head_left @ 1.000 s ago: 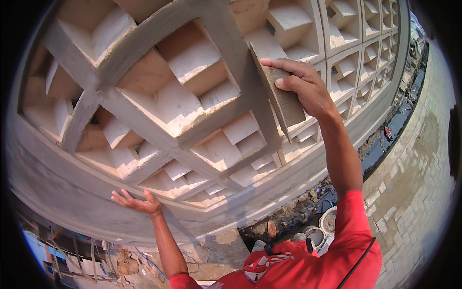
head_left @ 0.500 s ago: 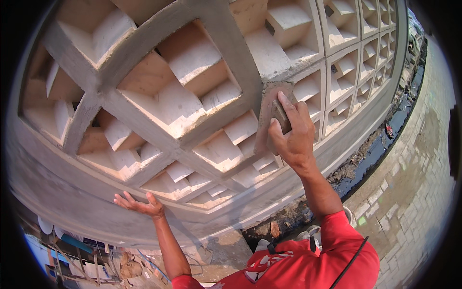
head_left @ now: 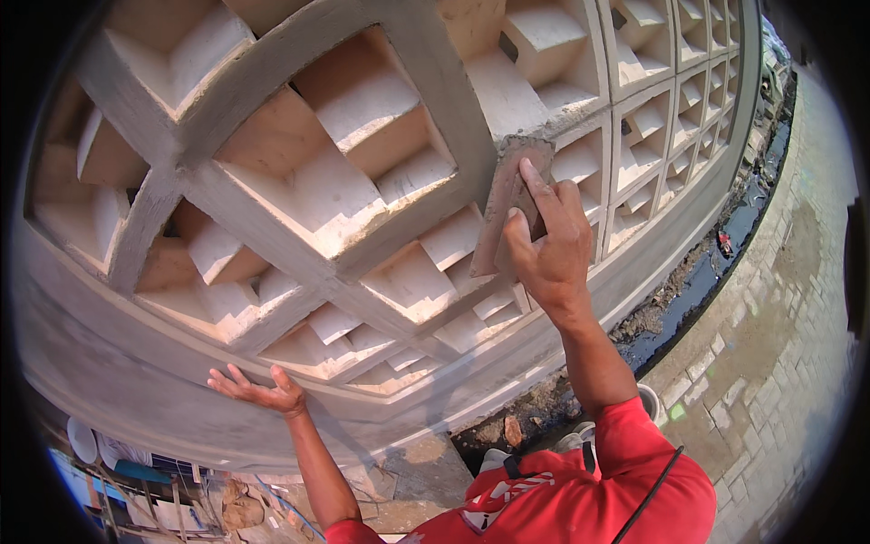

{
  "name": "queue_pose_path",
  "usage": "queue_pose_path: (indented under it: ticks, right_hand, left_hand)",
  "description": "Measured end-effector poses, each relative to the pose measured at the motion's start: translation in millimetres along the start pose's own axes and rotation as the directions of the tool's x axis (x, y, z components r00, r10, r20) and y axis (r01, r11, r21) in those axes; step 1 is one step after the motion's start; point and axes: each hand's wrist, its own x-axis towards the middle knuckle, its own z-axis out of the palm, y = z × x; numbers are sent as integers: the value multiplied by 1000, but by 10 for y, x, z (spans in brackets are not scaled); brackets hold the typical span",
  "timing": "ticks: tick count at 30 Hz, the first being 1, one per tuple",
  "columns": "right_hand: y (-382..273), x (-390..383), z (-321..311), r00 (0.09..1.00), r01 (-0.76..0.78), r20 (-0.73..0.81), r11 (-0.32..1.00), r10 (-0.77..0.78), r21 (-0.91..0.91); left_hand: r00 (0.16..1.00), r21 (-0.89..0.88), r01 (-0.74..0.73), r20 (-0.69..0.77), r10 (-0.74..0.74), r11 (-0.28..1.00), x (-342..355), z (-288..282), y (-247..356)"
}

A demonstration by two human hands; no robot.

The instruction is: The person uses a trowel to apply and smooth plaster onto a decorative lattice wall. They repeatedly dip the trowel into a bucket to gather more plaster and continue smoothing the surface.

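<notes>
1. The float, a flat, narrow board, stands tilted over a grey rib of the wall, just beside pale hollow blocks. Its working face is hidden, so contact with the rib cannot be confirmed.
2. The right hand grips its handle between thumb and forefinger, the forefinger stretched along the back; the other fingers are curled and partly hidden.
3. The left hand holds nothing: palm up, fingers loosely spread, near the wall's lower band. Whether it touches the band, I cannot tell.
4. The float looks light and stiff, likely easy to steer one-handed. Its rough, dirty edges may be gritty or slick if wet.
5. The handle seems the best hold, near mid-length, with a finger along the back to steady the tilt; the rim would give a poorer grip.
</notes>
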Motion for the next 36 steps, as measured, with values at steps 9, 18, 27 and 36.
queue_pose_path:
  ticks: [9, 18, 27, 36]
  right_hand:
    - [138, -423, -174, 938, 64, 332, 990, -103, 127]
    - [338, 649, -656, 853, -466, 511, 604, 110, 647]
    - [190, 794, -438, 830, -425, 554, 716, 64, 554]
    - [0, 919, -301, 850, -419, 523, 673, 57, 609]
  left_hand:
    - [1000, -13, 4, -13, -4, 1000, 20, 4, -21]
    - [999, -37, 29, -19, -29, 999, 30, 22, 25]
    - [999, -43, 33, -9, -34, 999, 28, -1, 12]
    - [999, -41, 39, -9, -40, 998, 28, -14, 0]
